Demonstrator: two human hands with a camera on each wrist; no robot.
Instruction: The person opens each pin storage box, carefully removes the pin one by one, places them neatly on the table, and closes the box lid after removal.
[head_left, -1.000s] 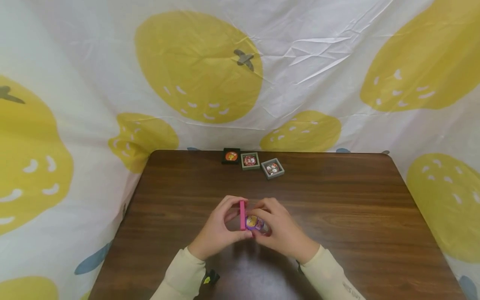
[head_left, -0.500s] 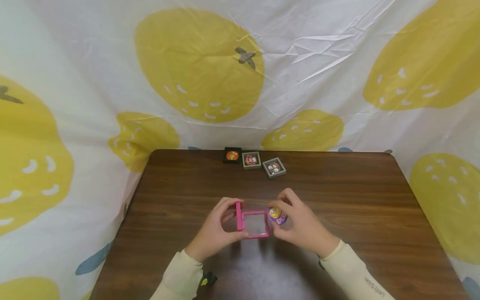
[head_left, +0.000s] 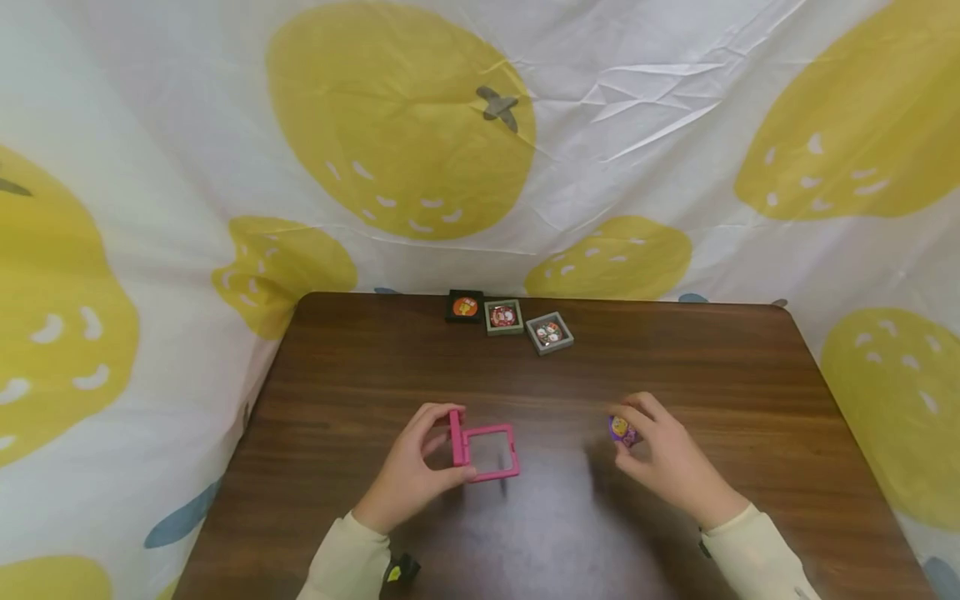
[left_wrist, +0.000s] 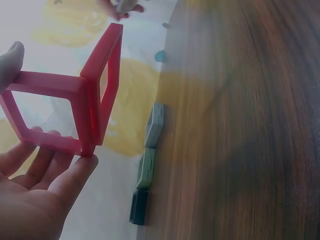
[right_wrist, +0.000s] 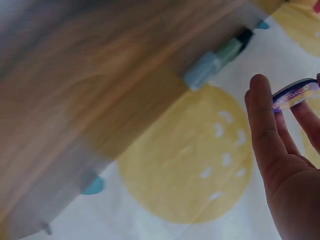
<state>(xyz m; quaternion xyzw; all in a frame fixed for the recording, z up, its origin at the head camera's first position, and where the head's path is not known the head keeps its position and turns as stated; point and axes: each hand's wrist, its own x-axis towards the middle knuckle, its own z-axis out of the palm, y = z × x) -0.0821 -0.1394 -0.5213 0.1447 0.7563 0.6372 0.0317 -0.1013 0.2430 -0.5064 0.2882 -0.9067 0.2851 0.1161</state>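
Note:
In the head view my left hand (head_left: 408, 471) holds a pink hinged frame (head_left: 456, 437), thumb on the near side and fingers on the far side. Its two halves are spread at roughly a right angle, with clear film across the opening. The left wrist view shows the pink frame (left_wrist: 50, 82) from below, gripped between thumb and fingers. Well to the right, above the table, my right hand (head_left: 671, 462) pinches a round purple badge (head_left: 621, 428) with a yellow figure. Seen edge-on in the right wrist view, the badge (right_wrist: 295, 95) sits between the fingertips.
Along the back edge of the brown table (head_left: 675, 358) lie a black frame (head_left: 465, 307), a grey-green frame (head_left: 503, 317) and a tilted grey frame (head_left: 550, 333), each showing a round badge. A lemon-print cloth (head_left: 600, 167) hangs behind and at both sides.
The badge has come away from the pink frame and moved right in my right hand. My left hand has shifted slightly left with the frame, whose halves stay spread.

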